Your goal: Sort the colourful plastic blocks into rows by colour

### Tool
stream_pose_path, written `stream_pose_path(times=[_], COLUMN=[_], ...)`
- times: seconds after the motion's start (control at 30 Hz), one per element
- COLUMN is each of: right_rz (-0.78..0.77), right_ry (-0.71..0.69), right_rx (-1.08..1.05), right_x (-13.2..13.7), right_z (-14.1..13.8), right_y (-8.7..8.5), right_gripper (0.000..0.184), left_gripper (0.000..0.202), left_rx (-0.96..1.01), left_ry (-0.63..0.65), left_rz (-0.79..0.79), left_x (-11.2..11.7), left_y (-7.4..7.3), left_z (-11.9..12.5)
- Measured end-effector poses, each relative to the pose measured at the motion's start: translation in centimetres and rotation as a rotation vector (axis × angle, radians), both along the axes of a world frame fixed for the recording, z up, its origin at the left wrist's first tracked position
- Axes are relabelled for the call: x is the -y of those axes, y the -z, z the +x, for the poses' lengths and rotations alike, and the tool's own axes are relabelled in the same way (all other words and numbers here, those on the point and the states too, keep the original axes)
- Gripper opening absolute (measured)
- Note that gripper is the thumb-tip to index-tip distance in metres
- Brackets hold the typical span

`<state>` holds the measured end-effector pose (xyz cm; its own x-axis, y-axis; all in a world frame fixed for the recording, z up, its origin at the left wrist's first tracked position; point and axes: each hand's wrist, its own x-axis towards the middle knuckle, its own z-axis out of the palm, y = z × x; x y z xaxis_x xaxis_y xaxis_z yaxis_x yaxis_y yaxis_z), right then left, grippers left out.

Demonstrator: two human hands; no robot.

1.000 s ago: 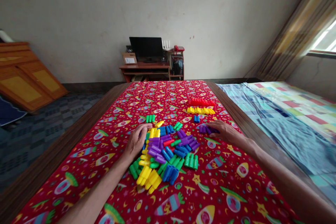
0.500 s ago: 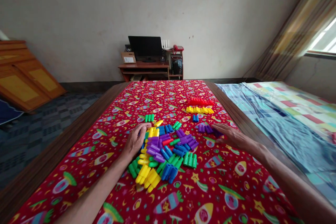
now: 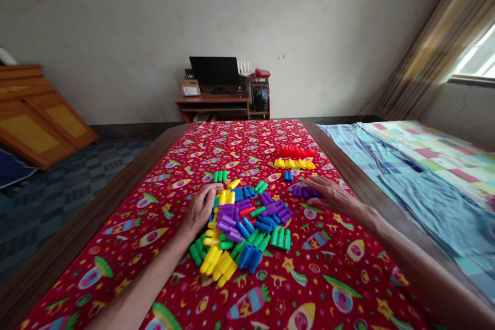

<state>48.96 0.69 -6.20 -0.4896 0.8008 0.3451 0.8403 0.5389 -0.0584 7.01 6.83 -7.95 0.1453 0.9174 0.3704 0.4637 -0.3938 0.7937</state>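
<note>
A heap of plastic peg blocks (image 3: pixel 242 224) in yellow, green, blue, purple and red lies mid-table on a red patterned cloth (image 3: pixel 247 289). My left hand (image 3: pixel 200 208) rests open against the heap's left side, fingers on the blocks. My right hand (image 3: pixel 331 194) lies flat and open on the cloth, its fingertips touching a short row of purple blocks (image 3: pixel 303 192). Beyond that row sit sorted rows: blue blocks (image 3: pixel 288 176), yellow blocks (image 3: pixel 294 163) and red blocks (image 3: pixel 294 152). A green block (image 3: pixel 220 176) lies apart at the heap's far left.
The wooden table edge (image 3: pixel 116 191) frames the cloth. A bed with a checked sheet (image 3: pixel 425 175) stands close on the right. A desk with a monitor (image 3: pixel 222 98) is against the far wall, and wooden panels (image 3: pixel 42 118) lean at the left.
My right hand drew back slightly from the purple row, then moved forward onto it again. My left hand stayed at the heap.
</note>
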Motion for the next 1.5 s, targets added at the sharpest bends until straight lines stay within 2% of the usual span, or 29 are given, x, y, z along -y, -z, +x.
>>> stream_pose_path(times=[0.1, 0.23, 0.43, 0.67, 0.83, 0.93, 1.0, 1.13, 1.2, 1.27, 1.4, 1.5], right_rz=[0.063, 0.046, 0.021, -0.025, -0.03, 0.059, 0.073, -0.067, -0.126, -0.181, -0.19, -0.083], right_ry=[-0.004, -0.016, -0.146, -0.188, -0.22, -0.209, -0.241, -0.381, -0.401, -0.384, -0.365, -0.367], right_rx=[0.006, -0.023, -0.122, -0.16, -0.149, -0.193, -0.203, -0.046, 0.049, 0.121, 0.16, 0.016], right_x=[-0.3, -1.2, -1.3, -1.4, -1.1, -1.5, -2.3, -4.9, -6.2, -7.0, -7.3, -6.9], right_z=[-2.1, -3.7, -3.1, -2.6, -2.7, -4.4, -6.8, -13.0, -15.7, -17.5, -18.0, -15.4], right_y=[0.4, 0.6, 0.4, 0.6, -0.5, -1.7, -2.5, -3.4, -3.4, -3.3, -3.2, -4.0], right_gripper=[0.045, 0.031, 0.033, 0.037, 0.036, 0.03, 0.027, 0.016, 0.01, 0.015, 0.023, 0.025], left_gripper=[0.052, 0.051, 0.05, 0.048, 0.05, 0.053, 0.056, 0.063, 0.064, 0.066, 0.065, 0.062], left_rx=[0.007, 0.019, 0.009, -0.002, 0.003, 0.008, 0.027, 0.119, 0.137, 0.127, 0.092, 0.071], left_ry=[0.002, 0.001, 0.0, -0.01, -0.003, -0.003, -0.006, 0.011, 0.012, 0.013, 0.007, 0.004], left_rz=[0.006, 0.013, 0.002, -0.006, -0.002, -0.016, -0.038, -0.117, -0.133, -0.133, -0.114, -0.091], left_x=[0.0, 0.0, 0.1, 0.0, 0.0, 0.0, 0.2, 0.5, 0.6, 0.6, 0.6, 0.7], left_y=[0.2, 0.3, 0.2, 0.2, 0.2, 0.1, 0.0, -0.1, -0.1, -0.1, -0.3, -0.5], left_z=[0.0, -0.1, -0.1, -0.1, -0.1, 0.0, 0.1, 0.0, 0.0, -0.1, -0.1, -0.1])
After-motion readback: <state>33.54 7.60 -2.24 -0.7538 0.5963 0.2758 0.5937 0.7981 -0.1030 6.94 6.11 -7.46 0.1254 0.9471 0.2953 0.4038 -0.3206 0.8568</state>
